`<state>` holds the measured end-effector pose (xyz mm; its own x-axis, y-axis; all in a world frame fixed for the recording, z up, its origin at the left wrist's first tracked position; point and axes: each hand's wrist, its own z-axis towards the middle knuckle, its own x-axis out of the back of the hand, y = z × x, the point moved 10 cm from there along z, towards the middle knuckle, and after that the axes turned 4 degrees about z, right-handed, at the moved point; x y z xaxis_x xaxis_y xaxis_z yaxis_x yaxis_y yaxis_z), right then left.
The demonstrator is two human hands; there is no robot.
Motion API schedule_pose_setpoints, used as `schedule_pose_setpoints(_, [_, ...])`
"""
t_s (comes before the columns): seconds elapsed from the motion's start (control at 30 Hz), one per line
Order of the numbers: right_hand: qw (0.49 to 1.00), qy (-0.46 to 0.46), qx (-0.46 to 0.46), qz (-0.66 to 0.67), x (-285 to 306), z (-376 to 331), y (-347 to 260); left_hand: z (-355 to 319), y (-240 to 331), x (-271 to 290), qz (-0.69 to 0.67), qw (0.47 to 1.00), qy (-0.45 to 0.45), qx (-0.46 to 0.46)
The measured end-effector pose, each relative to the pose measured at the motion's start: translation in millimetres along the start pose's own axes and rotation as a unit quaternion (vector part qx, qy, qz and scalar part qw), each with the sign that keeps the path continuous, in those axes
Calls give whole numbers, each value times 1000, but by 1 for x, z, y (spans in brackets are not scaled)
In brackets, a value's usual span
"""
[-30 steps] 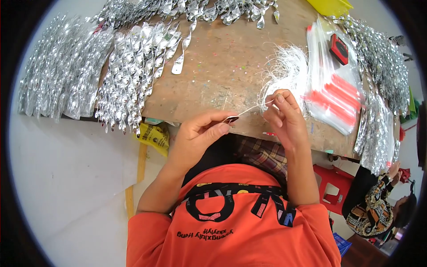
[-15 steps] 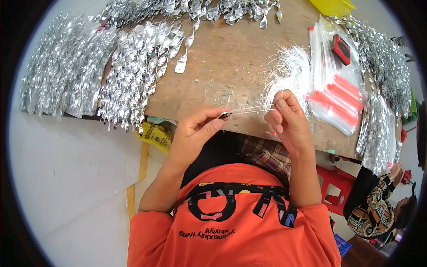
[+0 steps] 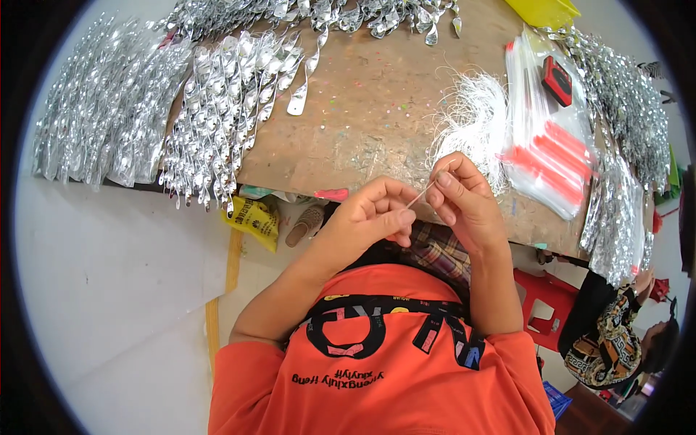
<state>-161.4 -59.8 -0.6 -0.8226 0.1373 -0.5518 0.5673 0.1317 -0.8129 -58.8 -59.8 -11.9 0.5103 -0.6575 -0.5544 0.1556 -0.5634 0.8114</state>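
A thin white string (image 3: 416, 199) runs slantwise across the short gap between my hands, just off the table's near edge. My left hand (image 3: 378, 214) is closed in a pinch on its lower end. The upper end is pinched between the thumb and forefinger of my right hand (image 3: 465, 199). Whatever else lies inside the left fingers is hidden. Right behind my right hand, a loose bundle of white strings (image 3: 475, 119) rests on the brown tabletop (image 3: 362, 130).
Twisted silver strips (image 3: 221, 109) and bagged silver strips (image 3: 105, 109) cover the left side. Clear bags with red edges (image 3: 551, 159) lie right, under a red-and-black box (image 3: 557, 81). A yellow bag (image 3: 254, 221) hangs below the edge. Another person (image 3: 609, 337) sits at far right.
My left hand has moved right, close to my right hand, so the string span is shorter. The small dark shiny piece at the left fingertips no longer shows.
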Motion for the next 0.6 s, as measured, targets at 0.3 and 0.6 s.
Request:
schedule_pose_setpoints(0.3, [954, 115, 146, -237, 18, -13, -44, -11, 39, 23, 348, 898, 221, -152])
schedule_pose_setpoints(0.6, [823, 43, 251, -507, -28, -29, -59, -9, 33, 29, 313, 911, 240, -121])
